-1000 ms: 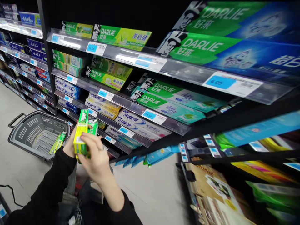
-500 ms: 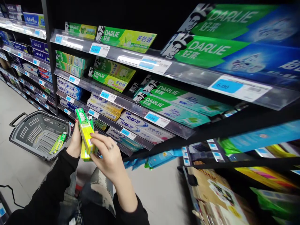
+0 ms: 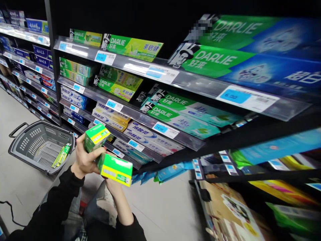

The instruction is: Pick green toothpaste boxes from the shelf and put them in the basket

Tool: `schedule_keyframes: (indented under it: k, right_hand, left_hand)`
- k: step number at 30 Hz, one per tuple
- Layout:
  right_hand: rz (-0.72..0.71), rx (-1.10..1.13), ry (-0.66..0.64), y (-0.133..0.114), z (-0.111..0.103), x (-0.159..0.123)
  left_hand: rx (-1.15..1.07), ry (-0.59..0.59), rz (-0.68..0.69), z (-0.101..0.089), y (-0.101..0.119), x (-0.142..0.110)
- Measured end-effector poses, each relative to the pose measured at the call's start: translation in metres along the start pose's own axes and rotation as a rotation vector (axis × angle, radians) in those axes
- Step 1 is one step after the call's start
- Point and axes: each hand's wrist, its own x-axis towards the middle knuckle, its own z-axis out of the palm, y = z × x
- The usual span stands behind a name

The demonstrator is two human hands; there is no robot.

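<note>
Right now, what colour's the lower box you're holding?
Green and yellow; the lower box shows best in head view.

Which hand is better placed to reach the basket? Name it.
Likely the left hand: nearer the basket, it grips a green-yellow box; the right hand, mostly hidden, is farther.

floor (image 3: 163, 207): grey basket (image 3: 18, 147) | upper shelf (image 3: 198, 79): green darlie boxes (image 3: 132, 47), price labels (image 3: 105, 57)
</note>
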Motion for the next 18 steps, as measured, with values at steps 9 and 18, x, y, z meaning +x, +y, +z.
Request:
schedule_keyframes:
  k: [9,18]
  right_hand:
    - [0.265,0.164,-0.205,-0.021,-0.025,0.008]
    - [0.576,-0.001,-0.462,-0.044,-0.025,0.027]
  left_hand:
    - [0.31,0.026,0.179,0.014,0.023,0.016]
    - [-0.28,0.146,-0.445,0.021,0.004,0.027]
